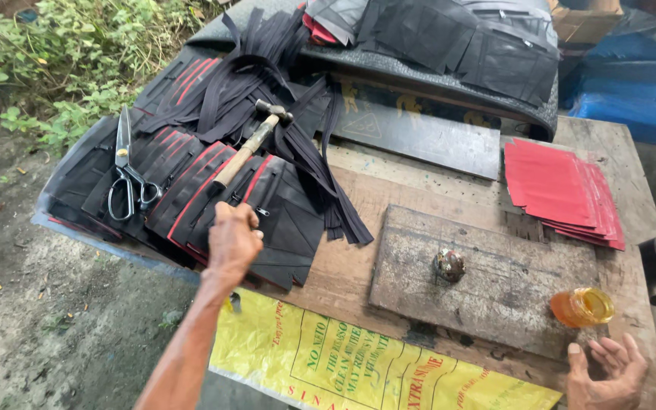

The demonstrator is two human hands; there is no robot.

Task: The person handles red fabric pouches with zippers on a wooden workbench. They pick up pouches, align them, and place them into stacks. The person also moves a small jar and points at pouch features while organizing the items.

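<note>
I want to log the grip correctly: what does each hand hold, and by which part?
The left hand holds a hammer by the lower end of its wooden handle, head pointing away. The right hand holds nothing; it rests open on the table near a small yellow jar.

Both arms are bare, with no sleeve, glove, watch or ring in view. The left hand point(233, 241) shows its back and a lean forearm; the right hand point(609, 372) shows fingers only, cut off by the frame's edge.
</note>
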